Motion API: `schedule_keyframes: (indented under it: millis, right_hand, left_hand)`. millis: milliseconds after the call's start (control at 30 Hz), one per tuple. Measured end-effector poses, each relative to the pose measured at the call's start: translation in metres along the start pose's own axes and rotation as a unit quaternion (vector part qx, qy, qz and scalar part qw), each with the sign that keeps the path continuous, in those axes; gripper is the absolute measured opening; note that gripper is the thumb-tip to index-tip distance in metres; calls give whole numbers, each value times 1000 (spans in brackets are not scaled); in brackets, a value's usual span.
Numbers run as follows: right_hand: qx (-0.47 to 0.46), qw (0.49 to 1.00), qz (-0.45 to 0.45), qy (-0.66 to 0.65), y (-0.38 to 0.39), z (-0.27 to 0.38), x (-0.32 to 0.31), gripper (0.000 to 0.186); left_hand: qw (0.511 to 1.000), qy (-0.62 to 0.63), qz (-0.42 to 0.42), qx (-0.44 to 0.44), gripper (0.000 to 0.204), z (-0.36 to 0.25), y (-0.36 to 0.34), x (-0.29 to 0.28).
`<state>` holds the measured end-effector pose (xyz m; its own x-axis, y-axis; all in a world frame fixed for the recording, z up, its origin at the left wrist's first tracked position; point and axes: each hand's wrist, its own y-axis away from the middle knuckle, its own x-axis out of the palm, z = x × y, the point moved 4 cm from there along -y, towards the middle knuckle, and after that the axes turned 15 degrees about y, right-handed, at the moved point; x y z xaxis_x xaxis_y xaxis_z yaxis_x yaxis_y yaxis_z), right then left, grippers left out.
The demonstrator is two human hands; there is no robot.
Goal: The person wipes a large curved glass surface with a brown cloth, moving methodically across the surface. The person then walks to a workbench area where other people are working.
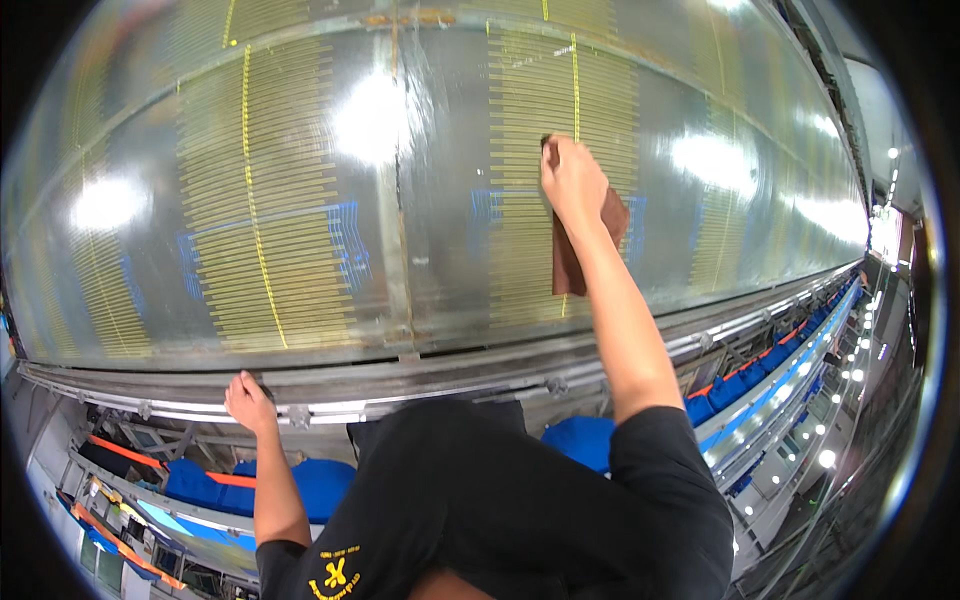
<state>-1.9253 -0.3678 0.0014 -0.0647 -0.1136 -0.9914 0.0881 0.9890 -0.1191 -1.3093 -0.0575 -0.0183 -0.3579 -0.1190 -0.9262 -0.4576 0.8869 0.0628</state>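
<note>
Gripping thin brown sheet [568, 268] in right hand [575, 178] over glossy grey desk [450, 255]; left hand [250, 402] at silver metal rail [330, 411], can't tell grip.

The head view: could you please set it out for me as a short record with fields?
Right hand: closed on a brown flexible sheet, arm stretched over the table
Left hand: fingers curled, at the metal rail along the table's near edge; whether it grips anything is unclear
Table: long, grey, shiny, with bright reflections
Surface pattern: yellowish striped patches, yellow lines and blue marks
Beyond the rail: blue bundles, orange strips
Clothing: black short-sleeved top
</note>
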Motion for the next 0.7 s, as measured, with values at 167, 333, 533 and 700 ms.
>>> schedule_keyframes:
  millis: [167,333,533,700]
  right_hand:
    - [36,996,-9,77,-12,-9,-5,16]
    - [-18,999,28,35,-10,-12,-10,15]
    - [5,998,34,56,-23,-20,-15,14]
    - [-64,995,46,53,-13,-10,-12,13]
  left_hand:
    - [1000,-10,10,8,37,-2,0,0]
    - [1000,-14,12,-6,38,2,1,2]
    - [1000,-24,20,-6,40,3,1,0]
    - [999,-9,24,-22,40,7,3,0]
